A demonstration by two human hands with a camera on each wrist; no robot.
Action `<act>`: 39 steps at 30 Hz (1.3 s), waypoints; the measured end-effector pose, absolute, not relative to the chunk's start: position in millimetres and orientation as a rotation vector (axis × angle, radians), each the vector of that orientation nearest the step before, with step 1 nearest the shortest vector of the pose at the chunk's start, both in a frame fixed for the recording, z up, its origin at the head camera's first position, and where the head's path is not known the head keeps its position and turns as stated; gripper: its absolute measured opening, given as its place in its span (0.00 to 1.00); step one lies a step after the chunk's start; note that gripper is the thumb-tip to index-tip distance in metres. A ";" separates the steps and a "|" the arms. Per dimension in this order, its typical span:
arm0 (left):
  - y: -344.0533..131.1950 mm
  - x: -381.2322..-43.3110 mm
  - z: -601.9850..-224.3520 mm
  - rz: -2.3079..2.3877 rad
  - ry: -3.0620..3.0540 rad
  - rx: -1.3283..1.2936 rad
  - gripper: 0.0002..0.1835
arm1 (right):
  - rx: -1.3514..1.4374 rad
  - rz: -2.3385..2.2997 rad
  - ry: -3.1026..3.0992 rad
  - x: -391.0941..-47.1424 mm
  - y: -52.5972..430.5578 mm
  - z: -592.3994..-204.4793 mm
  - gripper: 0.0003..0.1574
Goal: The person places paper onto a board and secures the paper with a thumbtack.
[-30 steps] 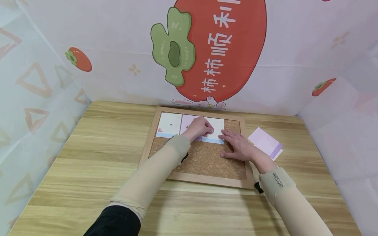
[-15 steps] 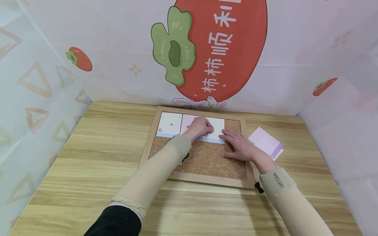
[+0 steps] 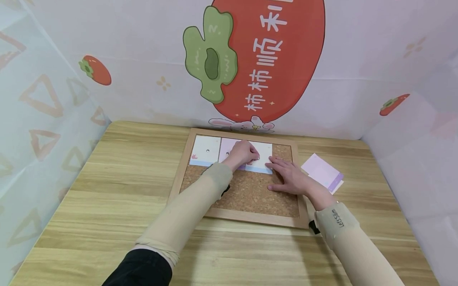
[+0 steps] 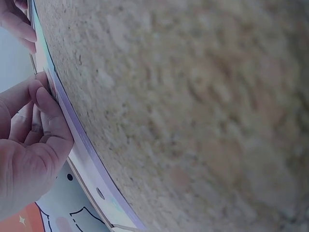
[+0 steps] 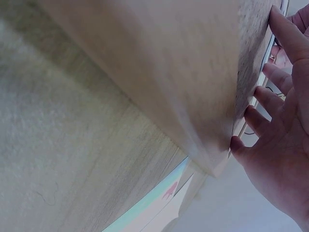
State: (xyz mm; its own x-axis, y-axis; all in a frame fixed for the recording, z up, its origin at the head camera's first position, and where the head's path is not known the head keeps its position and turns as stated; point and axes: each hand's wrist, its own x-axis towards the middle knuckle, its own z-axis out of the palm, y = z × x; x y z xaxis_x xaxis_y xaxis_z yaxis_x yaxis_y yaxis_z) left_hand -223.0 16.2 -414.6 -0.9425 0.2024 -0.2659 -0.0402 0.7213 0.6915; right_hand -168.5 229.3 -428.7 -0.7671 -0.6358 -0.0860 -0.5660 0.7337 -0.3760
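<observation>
My left hand (image 3: 243, 154) is over the third card (image 3: 264, 151), white with a blue lower band, on the cork board (image 3: 250, 194). In the left wrist view, thumb and forefinger of the left hand (image 4: 36, 140) come together at the card's surface, pinching a thumbtack that they mostly hide. Two cards to the left, one white (image 3: 200, 147) and one lilac (image 3: 224, 145), each carry a small silver tack. My right hand (image 3: 291, 176) lies with spread fingers at the third card's right edge, fingertips touching the card and the cork.
A wooden frame (image 3: 250, 217) borders the board. Right of it, a lilac card (image 3: 318, 169) lies over a white one on the wooden table (image 3: 118, 167). A printed backdrop (image 3: 143, 99) rises behind the table.
</observation>
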 end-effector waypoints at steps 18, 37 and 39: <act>16.7 -221.4 -413.9 1.094 2.596 0.088 0.07 | -0.949 -0.485 2.728 -169.3 229.4 -429.1 0.48; 18.8 -221.7 -414.7 1.080 2.583 0.069 0.08 | -0.933 -0.493 2.720 -168.8 229.9 -429.9 0.49; 18.9 -221.7 -414.9 1.070 2.588 0.075 0.08 | -0.935 -0.495 2.720 -168.8 230.0 -429.8 0.48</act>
